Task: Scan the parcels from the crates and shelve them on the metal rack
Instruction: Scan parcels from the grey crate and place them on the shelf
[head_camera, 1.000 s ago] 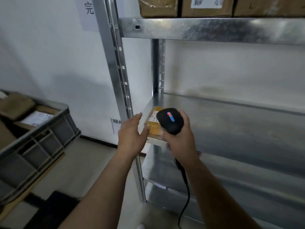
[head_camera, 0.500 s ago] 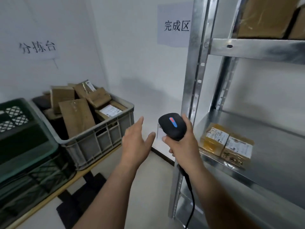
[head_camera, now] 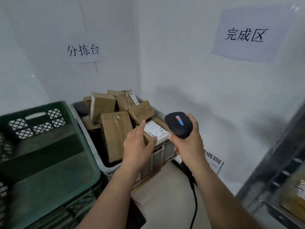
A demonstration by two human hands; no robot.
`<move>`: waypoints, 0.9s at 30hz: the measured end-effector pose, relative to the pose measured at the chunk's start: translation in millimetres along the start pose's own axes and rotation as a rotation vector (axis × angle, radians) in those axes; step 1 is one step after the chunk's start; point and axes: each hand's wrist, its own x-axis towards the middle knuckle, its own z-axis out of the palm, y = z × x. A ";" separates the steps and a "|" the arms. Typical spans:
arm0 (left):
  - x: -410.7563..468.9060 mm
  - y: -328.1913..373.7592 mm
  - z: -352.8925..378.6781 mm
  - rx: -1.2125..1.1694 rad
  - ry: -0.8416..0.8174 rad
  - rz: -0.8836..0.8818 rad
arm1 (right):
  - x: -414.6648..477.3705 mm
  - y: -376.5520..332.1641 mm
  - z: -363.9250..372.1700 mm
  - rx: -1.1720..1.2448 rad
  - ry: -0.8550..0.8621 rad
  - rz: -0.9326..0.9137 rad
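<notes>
Head view, mid-frame: left hand [head_camera: 138,147], grip wide, hovered over the white-labelled brown cardboard parcel [head_camera: 157,131] in the grey plastic crate [head_camera: 167,149], perhaps touching; right hand [head_camera: 189,147] gripped the black scanner [head_camera: 179,125]. Likely light, stiff; grasp edges.

1. I see the rack [head_camera: 272,162] only as a blurred strip, cut by the right edge; the shelved parcel [head_camera: 295,197] is smeared.
2. The left grip [head_camera: 138,146] covers the near corner of the labelled parcel [head_camera: 156,129]; I cannot tell contact, and the print is too small.
3. The right grip [head_camera: 188,146] hides the handle of the scanner [head_camera: 179,124]; its cable [head_camera: 195,204] leaves the bottom edge.
4. The green crate [head_camera: 49,146] is cut at left.
</notes>
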 end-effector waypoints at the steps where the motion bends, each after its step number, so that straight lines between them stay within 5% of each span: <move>1: 12.3 -8.8 -6.5 0.003 0.004 0.000 | 10.4 -2.4 11.8 0.001 -0.006 0.000; 13: 133.7 -68.5 -25.3 -0.007 0.051 -0.092 | 129.9 -15.5 96.9 0.013 -0.062 -0.014; 27: 259.0 -109.5 -16.0 0.113 0.020 -0.334 | 283.1 -18.8 191.8 0.123 -0.324 0.143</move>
